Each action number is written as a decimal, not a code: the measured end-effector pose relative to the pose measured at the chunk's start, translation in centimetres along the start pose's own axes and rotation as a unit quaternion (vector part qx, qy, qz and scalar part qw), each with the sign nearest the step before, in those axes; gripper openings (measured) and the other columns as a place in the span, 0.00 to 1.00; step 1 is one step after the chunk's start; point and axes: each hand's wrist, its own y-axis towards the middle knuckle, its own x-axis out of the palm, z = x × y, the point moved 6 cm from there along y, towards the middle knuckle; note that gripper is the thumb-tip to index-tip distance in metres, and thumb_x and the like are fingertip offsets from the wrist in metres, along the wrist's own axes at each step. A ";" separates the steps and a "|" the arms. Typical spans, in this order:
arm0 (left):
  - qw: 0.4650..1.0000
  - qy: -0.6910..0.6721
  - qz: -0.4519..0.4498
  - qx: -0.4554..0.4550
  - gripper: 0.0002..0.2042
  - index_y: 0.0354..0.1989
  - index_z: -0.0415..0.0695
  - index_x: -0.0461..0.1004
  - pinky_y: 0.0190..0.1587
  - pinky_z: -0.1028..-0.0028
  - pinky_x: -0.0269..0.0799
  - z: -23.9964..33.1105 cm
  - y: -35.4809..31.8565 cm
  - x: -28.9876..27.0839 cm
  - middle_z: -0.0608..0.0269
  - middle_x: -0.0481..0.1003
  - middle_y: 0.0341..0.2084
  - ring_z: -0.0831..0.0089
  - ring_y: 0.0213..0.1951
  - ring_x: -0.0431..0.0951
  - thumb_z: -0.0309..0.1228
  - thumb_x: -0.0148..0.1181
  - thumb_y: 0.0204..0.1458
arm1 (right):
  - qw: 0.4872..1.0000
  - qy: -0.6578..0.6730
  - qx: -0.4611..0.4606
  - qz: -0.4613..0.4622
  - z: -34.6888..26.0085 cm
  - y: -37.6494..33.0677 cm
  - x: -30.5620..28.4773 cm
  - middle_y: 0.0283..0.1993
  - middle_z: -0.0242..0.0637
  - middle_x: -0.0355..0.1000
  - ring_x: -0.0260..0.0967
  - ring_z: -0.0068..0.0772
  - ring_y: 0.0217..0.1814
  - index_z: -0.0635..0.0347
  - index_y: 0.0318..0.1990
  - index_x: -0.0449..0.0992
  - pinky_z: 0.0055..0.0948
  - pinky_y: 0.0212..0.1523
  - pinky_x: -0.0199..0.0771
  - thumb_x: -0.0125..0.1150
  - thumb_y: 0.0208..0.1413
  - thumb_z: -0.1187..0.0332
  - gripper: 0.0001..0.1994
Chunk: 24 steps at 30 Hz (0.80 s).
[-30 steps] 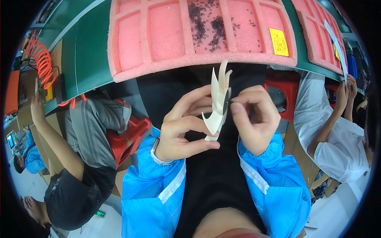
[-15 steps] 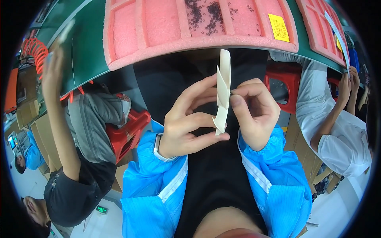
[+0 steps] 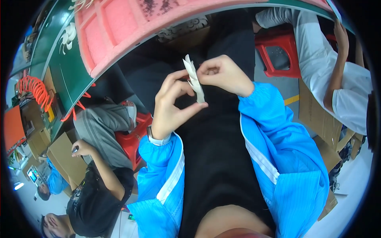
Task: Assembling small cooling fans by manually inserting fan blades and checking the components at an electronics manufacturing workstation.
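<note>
My left hand (image 3: 168, 103) holds a thin, curved cream-coloured plastic piece (image 3: 193, 79) upright and edge-on, between the thumb at its lower end and fingers along its side. My right hand (image 3: 226, 75) is closed in a pinch against the piece's right side. Whatever those fingertips grip, if anything, is hidden. Beyond my hands, a pink foam tray (image 3: 97, 61) with shallow compartments lies on the green table (image 3: 65, 79). Many small black rings (image 3: 158, 7) lie scattered in one of its compartments.
White curved parts (image 3: 68, 37) lie on the table left of the tray, near a coiled red hose (image 3: 35, 89). Co-workers sit on both sides, by red stools (image 3: 279, 55). Cardboard boxes (image 3: 321, 111) stand at the right. My legs are under the table edge.
The view has shifted, and the tray now sits farther up and left. Both hands still hold at the cream piece, the small dark thing at my right fingertips no longer shows. The left co-worker's arm has drawn back.
</note>
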 end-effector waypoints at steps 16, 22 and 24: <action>0.985 -0.063 0.078 -0.138 0.26 0.64 0.37 0.67 0.62 0.62 0.70 -3.9 -2.3 1.1 0.44 0.73 0.59 0.54 0.61 0.75 0.31 0.65 0.59 | 0.963 -0.242 -0.112 0.043 7.2 11.8 0.6 0.40 0.44 0.83 0.81 0.32 0.33 0.61 0.58 0.79 0.31 0.41 0.80 0.60 0.62 0.64 0.19; 0.987 -0.048 0.010 -0.151 0.23 0.61 0.37 0.71 0.61 0.63 0.70 -4.1 -1.3 2.2 0.48 0.77 0.53 0.58 0.58 0.77 0.32 0.65 0.59 | 0.989 -0.132 0.033 0.051 12.5 11.4 -1.8 0.39 0.45 0.82 0.81 0.40 0.36 0.59 0.51 0.83 0.36 0.44 0.80 0.63 0.58 0.61 0.17; 0.989 -0.044 -0.004 -0.139 0.23 0.61 0.37 0.71 0.60 0.63 0.70 -3.8 -1.0 2.5 0.48 0.78 0.52 0.59 0.58 0.77 0.32 0.65 0.59 | 0.992 -0.105 0.056 0.052 13.9 11.3 -2.3 0.38 0.44 0.82 0.81 0.39 0.35 0.59 0.51 0.83 0.35 0.44 0.80 0.63 0.58 0.61 0.16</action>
